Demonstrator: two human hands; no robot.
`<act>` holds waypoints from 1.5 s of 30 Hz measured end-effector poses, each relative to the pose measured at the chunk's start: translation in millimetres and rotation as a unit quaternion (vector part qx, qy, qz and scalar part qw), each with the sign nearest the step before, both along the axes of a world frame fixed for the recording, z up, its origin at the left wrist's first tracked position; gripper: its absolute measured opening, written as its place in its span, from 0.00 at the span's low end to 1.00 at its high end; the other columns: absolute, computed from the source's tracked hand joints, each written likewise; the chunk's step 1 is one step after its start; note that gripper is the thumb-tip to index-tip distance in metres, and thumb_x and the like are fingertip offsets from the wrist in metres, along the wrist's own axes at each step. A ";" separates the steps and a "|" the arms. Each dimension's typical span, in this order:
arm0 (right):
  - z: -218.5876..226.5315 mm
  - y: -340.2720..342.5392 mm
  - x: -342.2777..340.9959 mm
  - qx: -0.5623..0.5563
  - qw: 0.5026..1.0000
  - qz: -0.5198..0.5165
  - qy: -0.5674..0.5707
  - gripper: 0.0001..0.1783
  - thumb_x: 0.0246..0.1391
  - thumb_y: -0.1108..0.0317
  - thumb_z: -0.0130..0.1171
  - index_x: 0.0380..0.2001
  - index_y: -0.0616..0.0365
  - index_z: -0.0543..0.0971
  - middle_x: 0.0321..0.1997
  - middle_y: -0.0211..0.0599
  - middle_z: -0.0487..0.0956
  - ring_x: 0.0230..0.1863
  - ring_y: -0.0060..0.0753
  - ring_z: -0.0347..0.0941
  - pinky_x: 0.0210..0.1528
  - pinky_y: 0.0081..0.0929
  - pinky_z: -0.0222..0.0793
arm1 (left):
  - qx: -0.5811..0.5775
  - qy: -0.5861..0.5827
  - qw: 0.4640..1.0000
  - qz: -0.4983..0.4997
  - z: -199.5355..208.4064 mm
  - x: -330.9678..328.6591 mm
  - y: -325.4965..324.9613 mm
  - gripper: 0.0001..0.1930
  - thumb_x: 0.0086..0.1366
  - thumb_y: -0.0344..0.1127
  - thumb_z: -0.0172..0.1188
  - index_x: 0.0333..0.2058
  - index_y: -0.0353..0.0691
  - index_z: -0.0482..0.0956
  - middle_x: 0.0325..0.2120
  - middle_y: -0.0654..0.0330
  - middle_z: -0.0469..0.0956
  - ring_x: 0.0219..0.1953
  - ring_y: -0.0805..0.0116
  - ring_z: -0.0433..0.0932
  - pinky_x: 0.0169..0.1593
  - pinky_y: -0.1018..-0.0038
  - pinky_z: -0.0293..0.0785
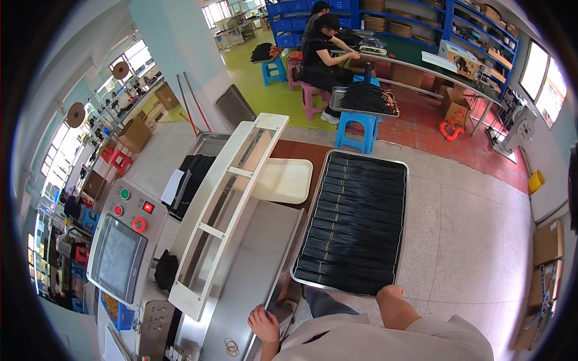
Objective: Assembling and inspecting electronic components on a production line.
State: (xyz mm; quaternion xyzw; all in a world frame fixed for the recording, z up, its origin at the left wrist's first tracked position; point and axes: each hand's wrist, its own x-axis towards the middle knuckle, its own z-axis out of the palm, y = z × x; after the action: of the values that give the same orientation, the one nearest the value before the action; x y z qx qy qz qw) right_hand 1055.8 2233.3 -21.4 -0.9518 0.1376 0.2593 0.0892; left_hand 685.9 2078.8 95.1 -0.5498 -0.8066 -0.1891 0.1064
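Observation:
A metal tray (402, 180) filled with rows of bundled black cables (355, 222) lies in front of me, to the right of a machine. My right hand (390, 292) is closed at the tray's near right corner, gripping its rim; the fingertips are hidden. My left hand (264, 323) rests on the steel worktop (241, 283) near its edge, fingers stretched out and holding nothing. Several thin tan rubber bands (231, 346) lie on the worktop, to the left of that hand.
A white frame with clear panels (232, 204) spans the machine; its control panel (123, 253) is at left. Beyond the worktop lies a cream tray (286, 180). A blue stool (358, 131) carries another tray of black cables (367, 99). A seated person (325, 57) works at a far bench.

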 end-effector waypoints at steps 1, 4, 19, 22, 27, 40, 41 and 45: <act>0.6 0.5 0.8 -0.009 1.000 0.024 0.014 0.17 0.57 0.68 0.40 0.47 0.57 0.73 0.45 0.37 0.80 0.45 0.38 0.78 0.45 0.33 0.74 | 0.000 0.003 1.000 0.000 0.2 -0.2 0.3 0.15 0.52 0.30 0.55 0.41 0.36 0.71 0.41 0.55 0.73 0.46 0.54 0.70 0.50 0.58 0.62; 1.3 -0.2 4.2 -0.067 0.986 0.143 0.058 0.17 0.56 0.68 0.42 0.47 0.55 0.74 0.45 0.36 0.79 0.45 0.37 0.77 0.44 0.34 0.74 | -0.001 0.006 1.000 0.000 -0.3 -0.4 0.2 0.15 0.52 0.30 0.55 0.41 0.36 0.71 0.41 0.55 0.73 0.46 0.54 0.70 0.50 0.59 0.62; 28.2 -0.6 8.5 -0.390 0.568 0.710 0.144 0.17 0.51 0.63 0.54 0.46 0.45 0.78 0.47 0.30 0.79 0.48 0.34 0.75 0.44 0.39 0.70 | 0.002 0.001 1.000 -0.012 2.1 -0.9 -0.1 0.16 0.51 0.29 0.56 0.41 0.36 0.71 0.41 0.54 0.72 0.46 0.54 0.70 0.51 0.58 0.63; 29.7 2.2 3.4 -0.397 0.538 0.731 0.140 0.17 0.50 0.63 0.56 0.46 0.43 0.79 0.48 0.28 0.79 0.49 0.34 0.75 0.44 0.40 0.69 | -0.002 0.005 1.000 -0.009 5.4 -1.8 -4.9 0.16 0.51 0.30 0.56 0.41 0.36 0.71 0.41 0.54 0.72 0.46 0.54 0.70 0.50 0.58 0.63; 32.8 1.4 6.3 -0.401 0.525 0.739 0.131 0.18 0.49 0.61 0.60 0.46 0.39 0.80 0.49 0.26 0.79 0.50 0.33 0.74 0.44 0.41 0.68 | 0.016 -0.021 1.000 -0.013 6.4 0.9 1.9 0.17 0.51 0.27 0.56 0.42 0.35 0.71 0.41 0.53 0.72 0.47 0.51 0.69 0.51 0.58 0.63; 31.5 -5.1 5.1 -0.366 0.485 0.782 0.137 0.19 0.51 0.61 0.59 0.48 0.41 0.79 0.53 0.28 0.76 0.53 0.36 0.72 0.45 0.44 0.68 | 0.007 0.004 1.000 0.004 2.9 2.1 2.4 0.16 0.52 0.29 0.56 0.41 0.35 0.71 0.41 0.54 0.72 0.46 0.53 0.70 0.50 0.58 0.63; 27.1 -7.1 7.7 -0.366 0.488 0.781 0.134 0.19 0.51 0.61 0.58 0.48 0.41 0.79 0.53 0.28 0.76 0.53 0.36 0.72 0.45 0.44 0.68 | 0.007 0.001 1.000 0.003 3.0 2.3 3.0 0.16 0.52 0.29 0.56 0.41 0.35 0.71 0.41 0.54 0.72 0.46 0.53 0.70 0.50 0.58 0.63; 16.9 -2.1 4.1 -0.370 0.509 0.765 0.136 0.19 0.51 0.61 0.58 0.48 0.41 0.79 0.53 0.29 0.76 0.53 0.37 0.72 0.45 0.44 0.68 | 0.006 0.001 1.000 0.008 4.3 2.2 0.8 0.16 0.52 0.29 0.56 0.41 0.35 0.71 0.41 0.54 0.72 0.46 0.53 0.70 0.50 0.58 0.63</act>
State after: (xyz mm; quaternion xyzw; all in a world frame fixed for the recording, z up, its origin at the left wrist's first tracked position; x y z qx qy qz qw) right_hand 1059.9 2231.1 -4.5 -0.5879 -0.5500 0.2784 -0.5238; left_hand 688.1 2079.5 99.4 -0.5428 -0.8097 -0.1928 0.1119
